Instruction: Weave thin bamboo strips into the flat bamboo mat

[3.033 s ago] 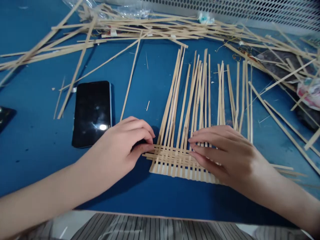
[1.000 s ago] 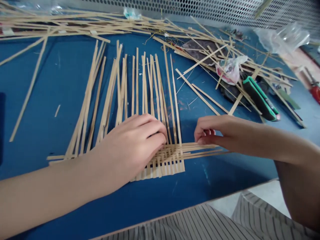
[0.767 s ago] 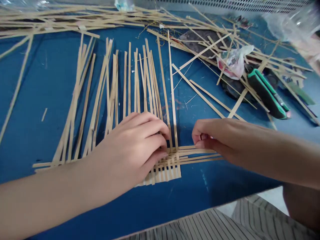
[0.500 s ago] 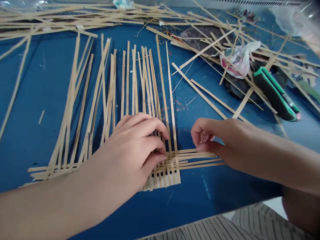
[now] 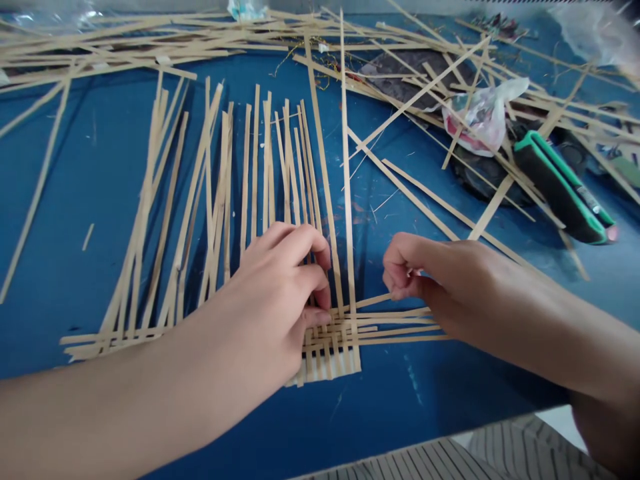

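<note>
Head view: blue work table seen from above, a loose heap of bamboo strips along its far side. Further right lie a crumpled plastic bag and a green-edged black case, with a dark cloth under the strips. The woven mat sits near the table's front edge, just right of middle, with long upright strips fanning away from it. Crosswise strips run through their base, some ends sticking out either side. Step in hand looks like weaving in those crosswise strips, over and under the uprights. Next move seems to call for seating the top crosswise strip snugly against the weave, then parting the uprights for another pass. Left hand comes in from lower left, wrist low, over the uprights. Its fingers are slightly apart, tips among the strips, thumb on the weave. Right hand sits just right of the uprights, fingers curled together above the crosswise strips. Cannot tell if they pinch a strip.
</note>
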`<control>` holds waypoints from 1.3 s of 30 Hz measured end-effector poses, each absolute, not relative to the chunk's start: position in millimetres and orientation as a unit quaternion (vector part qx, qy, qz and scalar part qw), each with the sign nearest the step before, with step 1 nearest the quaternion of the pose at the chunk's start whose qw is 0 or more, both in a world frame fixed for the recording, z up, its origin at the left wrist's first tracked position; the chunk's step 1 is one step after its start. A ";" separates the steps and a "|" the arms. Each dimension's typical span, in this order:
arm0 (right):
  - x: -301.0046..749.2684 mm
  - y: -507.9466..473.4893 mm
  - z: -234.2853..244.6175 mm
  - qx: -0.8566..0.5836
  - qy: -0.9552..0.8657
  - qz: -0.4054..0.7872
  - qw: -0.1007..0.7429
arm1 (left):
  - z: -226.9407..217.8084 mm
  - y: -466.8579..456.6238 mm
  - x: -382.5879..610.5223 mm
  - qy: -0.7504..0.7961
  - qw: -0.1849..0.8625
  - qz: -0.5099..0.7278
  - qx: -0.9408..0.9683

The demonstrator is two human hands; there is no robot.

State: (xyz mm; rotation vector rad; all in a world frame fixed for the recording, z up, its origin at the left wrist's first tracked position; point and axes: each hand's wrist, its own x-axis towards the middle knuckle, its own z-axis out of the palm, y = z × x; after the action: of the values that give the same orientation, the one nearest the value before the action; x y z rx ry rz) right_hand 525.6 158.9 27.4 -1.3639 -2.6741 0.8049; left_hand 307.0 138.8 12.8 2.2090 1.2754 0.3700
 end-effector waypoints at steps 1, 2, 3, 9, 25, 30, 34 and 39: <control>525.2 159.6 29.0 -0.442 -0.858 0.263 0.007 | 12.6 139.2 306.9 0.476 0.282 0.144 0.821; 524.9 160.4 30.3 -0.445 -0.855 0.266 0.001 | 12.2 139.5 306.9 0.476 0.286 0.155 0.817; 524.7 161.0 31.2 -0.446 -0.854 0.268 0.001 | 11.7 139.6 307.0 0.476 0.290 0.167 0.813; 527.7 161.9 27.9 -0.431 -0.859 0.274 0.022 | 11.5 138.4 307.5 0.487 0.288 0.171 0.807; 532.1 171.4 32.7 -0.419 -0.832 0.363 0.003 | 12.4 142.6 310.9 0.534 0.300 0.142 0.777; 531.6 175.3 32.9 -0.409 -0.828 0.382 -0.016 | 6.0 142.9 311.5 0.533 0.284 0.166 0.779; 528.8 176.5 29.6 -0.376 -0.850 0.368 -0.014 | 14.2 144.9 306.3 0.508 0.285 0.139 0.801; 520.3 175.0 36.0 -0.407 -0.840 0.345 -0.095 | 17.4 107.3 298.5 0.425 0.074 0.220 0.875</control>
State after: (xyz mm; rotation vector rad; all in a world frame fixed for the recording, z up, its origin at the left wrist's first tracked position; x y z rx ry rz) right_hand 520.3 175.0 36.0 -1.3635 -2.8118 1.1562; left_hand 298.5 107.3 17.4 2.6267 1.2745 0.6592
